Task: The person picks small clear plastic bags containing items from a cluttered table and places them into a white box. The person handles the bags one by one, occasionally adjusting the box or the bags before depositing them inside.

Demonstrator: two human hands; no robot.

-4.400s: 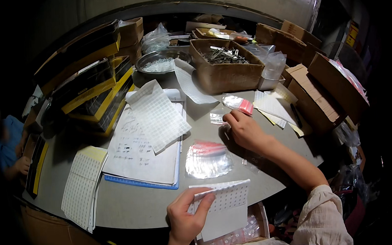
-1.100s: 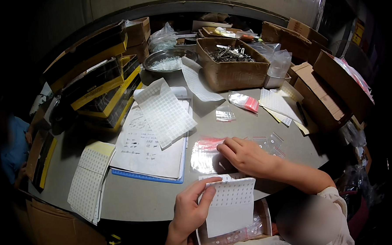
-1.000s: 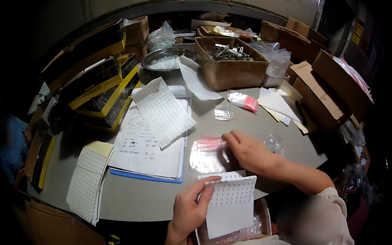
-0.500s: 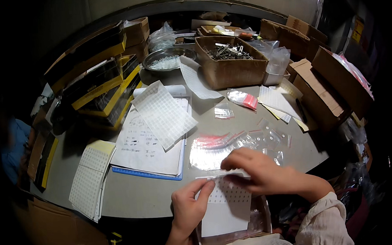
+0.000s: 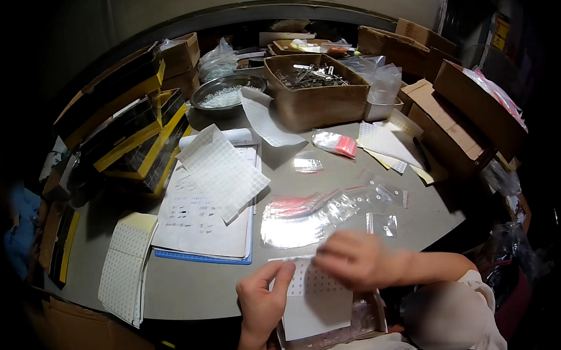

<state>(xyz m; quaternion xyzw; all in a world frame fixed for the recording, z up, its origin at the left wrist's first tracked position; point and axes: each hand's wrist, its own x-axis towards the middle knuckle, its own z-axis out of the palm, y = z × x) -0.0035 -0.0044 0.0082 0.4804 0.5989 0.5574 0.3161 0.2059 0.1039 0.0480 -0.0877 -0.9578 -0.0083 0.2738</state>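
At tabletop's near edge: left hand (image 5: pixel 261 304) pinches sticker sheet (image 5: pixel 314 297) by its left edge; right hand (image 5: pixel 353 259) blurred over sheet top, finger grip unclear. Risk: sheet creasing, or sleeve sweeping nearby zip bags (image 5: pixel 307 214) away.

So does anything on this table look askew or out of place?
One white dotted sheet lies crooked across the open notebook, and another is propped against the brown box. Small clear bags are scattered loosely. Nothing looks spilled.

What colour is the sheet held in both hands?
White, with a grid of small dots, on the sheet in the head view.
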